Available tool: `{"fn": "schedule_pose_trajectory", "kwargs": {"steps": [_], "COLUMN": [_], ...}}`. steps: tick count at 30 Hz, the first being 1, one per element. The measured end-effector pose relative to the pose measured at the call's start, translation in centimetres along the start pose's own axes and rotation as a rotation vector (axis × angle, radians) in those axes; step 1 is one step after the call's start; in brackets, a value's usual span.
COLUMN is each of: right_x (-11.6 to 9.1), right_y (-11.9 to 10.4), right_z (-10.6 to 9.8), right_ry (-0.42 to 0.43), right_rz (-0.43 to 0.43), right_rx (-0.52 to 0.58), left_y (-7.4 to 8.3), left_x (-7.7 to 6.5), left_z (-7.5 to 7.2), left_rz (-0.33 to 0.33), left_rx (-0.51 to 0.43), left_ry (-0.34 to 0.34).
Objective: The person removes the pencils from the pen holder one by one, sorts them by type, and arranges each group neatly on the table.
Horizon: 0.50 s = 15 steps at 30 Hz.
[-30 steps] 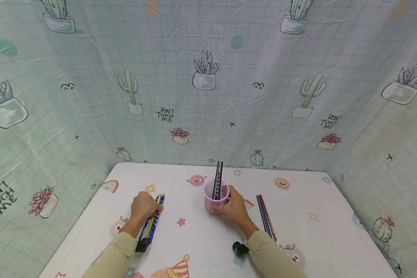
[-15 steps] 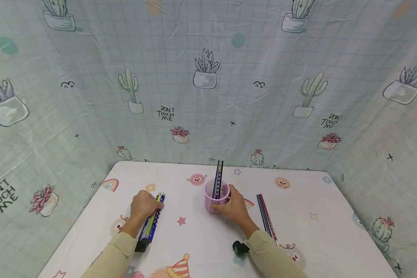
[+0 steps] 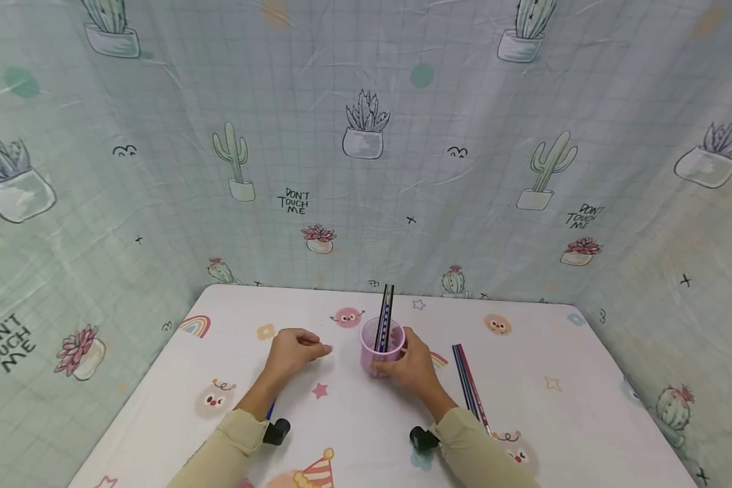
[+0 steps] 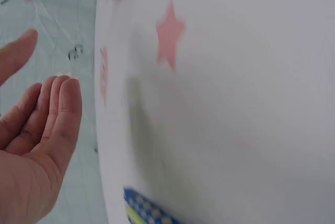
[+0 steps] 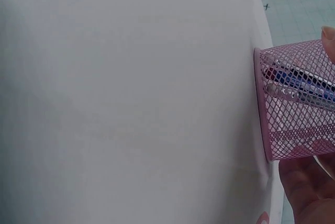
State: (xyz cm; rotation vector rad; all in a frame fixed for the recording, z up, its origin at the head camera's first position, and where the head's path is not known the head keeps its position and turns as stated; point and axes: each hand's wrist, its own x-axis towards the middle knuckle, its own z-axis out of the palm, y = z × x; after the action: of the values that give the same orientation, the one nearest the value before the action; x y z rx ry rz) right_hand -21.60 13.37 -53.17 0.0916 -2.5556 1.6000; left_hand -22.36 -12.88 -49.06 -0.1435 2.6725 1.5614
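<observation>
My left hand (image 3: 294,354) is lifted over the left half of the table, its thumb apart from loosely bent fingers and nothing between them. The left wrist view has its palm (image 4: 39,166) in sight. Below it lie blue and yellow-green pencils (image 4: 149,208), mostly hidden by the arm in the head view. A pink mesh pencil cup (image 3: 368,360) stands mid-table with a few dark patterned pencils (image 3: 385,318) leaning in it. With thumb and fingers around its right side, my right hand (image 3: 416,364) holds the cup; through the mesh, pencils (image 5: 301,82) show inside.
To the right lie dark and red pencils (image 3: 466,379), partly under the right sleeve. A black wrist-camera piece (image 3: 423,439) juts from the right wrist, another (image 3: 277,432) from the left. A cactus-print cloth (image 3: 366,190) encloses the table's back and sides.
My left hand has let go of the pencils on the left and moved right toward the cup, empty. The right hand and the cup have stayed in place.
</observation>
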Motion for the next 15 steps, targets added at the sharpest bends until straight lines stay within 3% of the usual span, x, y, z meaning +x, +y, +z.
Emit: {"fn": "schedule_pose_trajectory", "kwargs": {"steps": [5,10,15], "right_x": [-0.3,-0.2,-0.2], "right_y": [0.0,-0.1,0.1], "right_z": [0.0,0.0,-0.1], "right_ry": [-0.006,-0.001,0.017], "right_rz": [-0.001,-0.029,-0.049], "right_rx": [-0.008,-0.025,-0.065], "left_y": [1.7,3.5,4.5], "left_x": [-0.3,-0.6,-1.1], "left_z": [2.9,6.2,8.5], "left_rz": [0.118,0.214,0.252], "left_rx": [-0.107,-0.180,-0.131], "left_ry": [-0.080,-0.109,-0.093]}}
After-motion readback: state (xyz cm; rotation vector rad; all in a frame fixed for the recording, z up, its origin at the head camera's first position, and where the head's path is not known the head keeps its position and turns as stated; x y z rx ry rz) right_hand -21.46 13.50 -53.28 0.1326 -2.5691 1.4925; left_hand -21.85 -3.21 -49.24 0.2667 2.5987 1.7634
